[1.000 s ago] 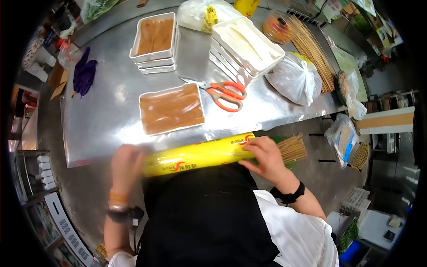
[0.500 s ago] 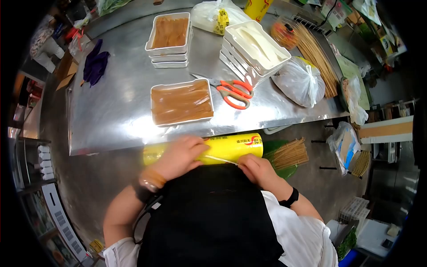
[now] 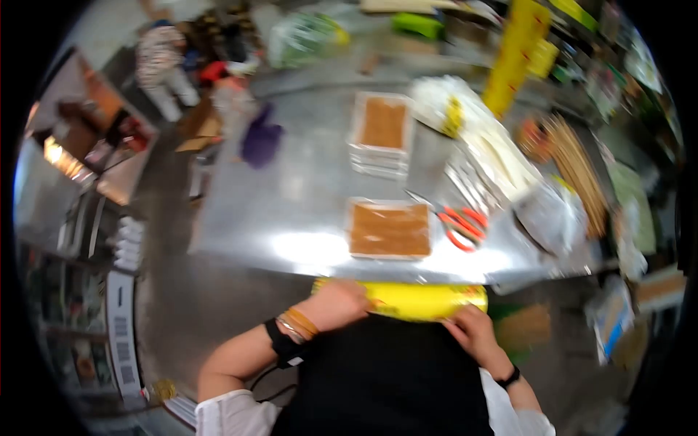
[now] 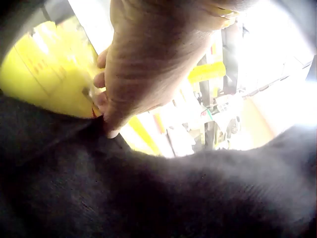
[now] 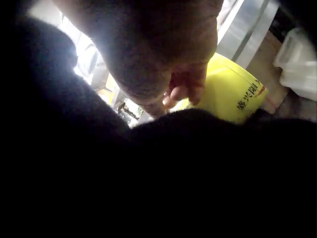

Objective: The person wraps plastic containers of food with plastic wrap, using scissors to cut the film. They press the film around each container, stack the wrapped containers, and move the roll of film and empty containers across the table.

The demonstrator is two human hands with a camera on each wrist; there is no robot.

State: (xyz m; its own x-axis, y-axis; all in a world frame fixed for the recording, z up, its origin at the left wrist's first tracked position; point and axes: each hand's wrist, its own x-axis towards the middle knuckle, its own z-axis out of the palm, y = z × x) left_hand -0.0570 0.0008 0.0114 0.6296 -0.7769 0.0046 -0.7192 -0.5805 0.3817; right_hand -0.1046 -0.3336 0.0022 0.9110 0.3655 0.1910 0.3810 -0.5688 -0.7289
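Observation:
A yellow printed roll [image 3: 414,301] lies across the person's lap, in front of the black apron and along the table's near edge. The left hand [image 3: 338,304] bends over the left part of the roll; in the left wrist view this hand [image 4: 153,59] has its fingertips and thumb close together beside the yellow surface [image 4: 44,69]. At the right end, the right hand [image 3: 472,333] holds the roll's near side. The right wrist view has the right hand [image 5: 158,59] with curled fingers against the roll [image 5: 233,91]. Dark cloth hides part of both grips.
On the metal table [image 3: 305,211] are a filled tray [image 3: 390,229], stacked brown trays [image 3: 383,123], white trays [image 3: 502,156], orange-handled scissors [image 3: 462,227], a tied bag [image 3: 552,218], sticks [image 3: 578,174] and a purple cloth [image 3: 261,138]. Another person [image 3: 163,69] stands at the far left.
The head view has swung, so the table and roll appear further right and lower. The left hand, at the roll's left end a second ago, moved inward over it, then back toward the left part.

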